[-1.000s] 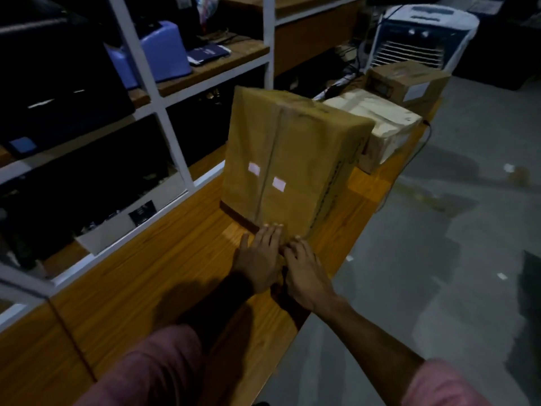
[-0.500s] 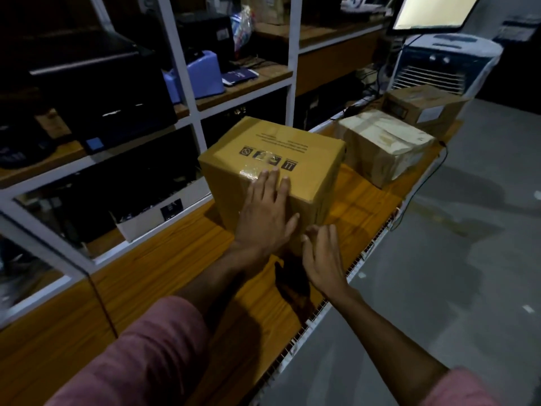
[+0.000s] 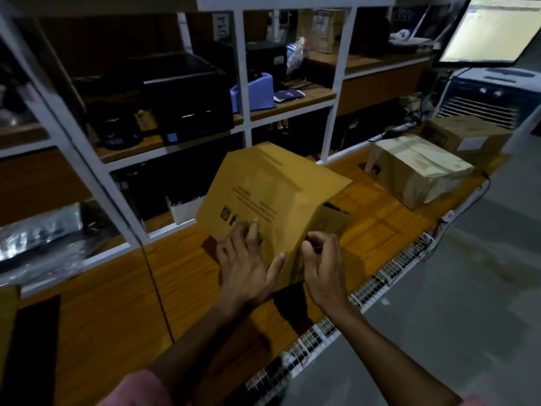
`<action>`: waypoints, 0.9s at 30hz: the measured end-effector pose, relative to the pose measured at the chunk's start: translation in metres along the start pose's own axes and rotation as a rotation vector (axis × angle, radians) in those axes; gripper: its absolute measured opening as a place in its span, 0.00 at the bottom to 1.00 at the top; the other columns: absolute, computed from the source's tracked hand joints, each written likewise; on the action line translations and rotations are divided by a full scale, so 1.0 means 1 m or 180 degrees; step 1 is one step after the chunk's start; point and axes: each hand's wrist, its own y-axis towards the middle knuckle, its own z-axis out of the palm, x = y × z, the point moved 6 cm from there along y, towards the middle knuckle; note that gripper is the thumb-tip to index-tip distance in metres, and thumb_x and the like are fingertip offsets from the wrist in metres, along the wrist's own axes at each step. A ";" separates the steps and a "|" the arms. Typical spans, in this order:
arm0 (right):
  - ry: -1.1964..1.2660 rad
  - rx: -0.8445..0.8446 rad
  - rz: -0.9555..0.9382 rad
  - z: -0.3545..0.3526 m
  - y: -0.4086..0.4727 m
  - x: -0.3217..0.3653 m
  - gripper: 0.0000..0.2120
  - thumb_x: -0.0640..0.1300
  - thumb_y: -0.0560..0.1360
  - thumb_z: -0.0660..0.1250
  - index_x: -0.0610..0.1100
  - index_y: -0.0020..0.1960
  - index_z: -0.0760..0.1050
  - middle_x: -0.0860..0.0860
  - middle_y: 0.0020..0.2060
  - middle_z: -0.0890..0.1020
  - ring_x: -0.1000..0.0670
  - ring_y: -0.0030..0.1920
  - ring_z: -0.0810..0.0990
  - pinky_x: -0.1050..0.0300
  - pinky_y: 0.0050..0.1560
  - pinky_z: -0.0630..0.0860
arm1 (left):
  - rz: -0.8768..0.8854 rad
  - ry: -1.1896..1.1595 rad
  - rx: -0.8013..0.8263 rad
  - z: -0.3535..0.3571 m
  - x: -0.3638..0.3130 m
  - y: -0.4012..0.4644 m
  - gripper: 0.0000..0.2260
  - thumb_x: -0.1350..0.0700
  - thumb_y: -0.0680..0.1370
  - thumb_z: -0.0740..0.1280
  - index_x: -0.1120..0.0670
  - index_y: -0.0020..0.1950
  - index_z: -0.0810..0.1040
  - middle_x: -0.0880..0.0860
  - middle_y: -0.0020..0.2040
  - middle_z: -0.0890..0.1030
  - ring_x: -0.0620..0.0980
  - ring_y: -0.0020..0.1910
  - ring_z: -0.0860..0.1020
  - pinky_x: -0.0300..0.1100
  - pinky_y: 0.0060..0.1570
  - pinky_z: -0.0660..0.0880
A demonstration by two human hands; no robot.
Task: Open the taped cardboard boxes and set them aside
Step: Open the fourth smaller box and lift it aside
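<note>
A brown cardboard box (image 3: 272,197) with printed symbols stands tilted on the wooden bench (image 3: 123,312), its far side raised. On its right side a flap hangs loose over a dark gap. My left hand (image 3: 246,265) lies flat against the near face, fingers spread and thumb out. My right hand (image 3: 322,265) has its fingers curled, pinching the box's near right edge. Further right on the bench sit a pale taped box (image 3: 418,171) and, behind it, a brown box with a white label (image 3: 465,136).
A white-framed shelf unit (image 3: 246,83) with black devices and a blue machine (image 3: 254,92) runs along the bench's far side. A lit monitor (image 3: 491,27) and an air cooler (image 3: 486,101) stand at the right. A wire grid (image 3: 322,335) lines the bench's front edge above grey floor.
The box has tipped from standing on end to lying over, and now tilts up at its far side. My left hand slid lower on its face; my right hand curled onto the right edge.
</note>
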 end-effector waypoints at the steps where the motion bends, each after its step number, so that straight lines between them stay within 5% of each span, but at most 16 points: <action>1: 0.0034 0.0042 -0.0042 0.003 -0.003 0.006 0.15 0.54 0.83 0.58 0.45 0.61 0.73 0.51 0.52 0.75 0.60 0.53 0.74 0.68 0.48 0.72 | 0.0053 -0.0024 -0.0109 -0.009 -0.002 -0.003 0.36 0.30 0.81 0.49 0.52 0.81 0.49 0.62 0.77 0.60 0.63 0.76 0.61 0.66 0.73 0.57; 4: 0.0133 0.0247 -0.0120 0.015 -0.016 0.021 0.15 0.55 0.83 0.57 0.46 0.62 0.72 0.51 0.53 0.77 0.60 0.53 0.75 0.68 0.49 0.72 | 0.0274 0.0145 -0.0336 -0.035 -0.008 -0.005 0.34 0.33 0.82 0.51 0.51 0.82 0.55 0.60 0.80 0.57 0.61 0.81 0.54 0.65 0.77 0.49; 8: 0.0024 0.0712 -0.0191 0.033 -0.032 0.027 0.16 0.54 0.85 0.54 0.47 0.61 0.75 0.53 0.52 0.77 0.56 0.52 0.77 0.63 0.48 0.74 | 0.0018 0.0669 0.0483 -0.015 0.001 -0.008 0.32 0.33 0.82 0.40 0.49 0.77 0.65 0.53 0.81 0.60 0.56 0.80 0.54 0.64 0.76 0.52; 10: -0.0088 0.0979 -0.0211 0.040 -0.036 0.025 0.15 0.53 0.86 0.55 0.47 0.60 0.76 0.54 0.51 0.77 0.55 0.52 0.76 0.61 0.49 0.74 | -0.0282 0.0575 0.0987 0.007 0.021 -0.026 0.36 0.32 0.80 0.35 0.48 0.81 0.59 0.51 0.83 0.53 0.57 0.82 0.49 0.66 0.75 0.51; 13: -0.0359 0.1299 -0.0238 0.045 -0.033 0.017 0.18 0.55 0.85 0.54 0.46 0.61 0.77 0.52 0.52 0.76 0.52 0.53 0.75 0.56 0.52 0.74 | -0.0124 0.0968 0.1394 0.027 0.048 -0.053 0.31 0.34 0.83 0.48 0.48 0.82 0.51 0.50 0.84 0.45 0.59 0.82 0.41 0.71 0.74 0.48; 19: -0.1247 0.1883 -0.0371 0.066 -0.006 -0.004 0.26 0.60 0.81 0.51 0.45 0.64 0.77 0.47 0.58 0.78 0.45 0.61 0.75 0.49 0.59 0.73 | -0.0142 0.0969 0.1467 0.011 0.063 -0.055 0.30 0.31 0.81 0.51 0.48 0.76 0.62 0.50 0.82 0.53 0.61 0.81 0.45 0.73 0.71 0.49; 24: -0.1965 0.2403 -0.0554 0.101 -0.017 0.009 0.37 0.69 0.75 0.44 0.50 0.74 0.68 0.45 0.71 0.69 0.41 0.71 0.66 0.44 0.71 0.65 | -0.0251 0.1084 0.1251 -0.011 0.078 -0.078 0.28 0.32 0.82 0.49 0.49 0.74 0.67 0.49 0.81 0.59 0.60 0.81 0.52 0.71 0.70 0.54; 27: -0.2218 0.2369 -0.0611 0.112 -0.029 0.019 0.32 0.69 0.78 0.50 0.54 0.75 0.63 0.44 0.70 0.65 0.39 0.71 0.62 0.41 0.70 0.61 | -0.0213 0.1083 0.1130 -0.019 0.081 -0.087 0.25 0.35 0.82 0.53 0.49 0.71 0.70 0.49 0.79 0.63 0.61 0.79 0.57 0.70 0.68 0.59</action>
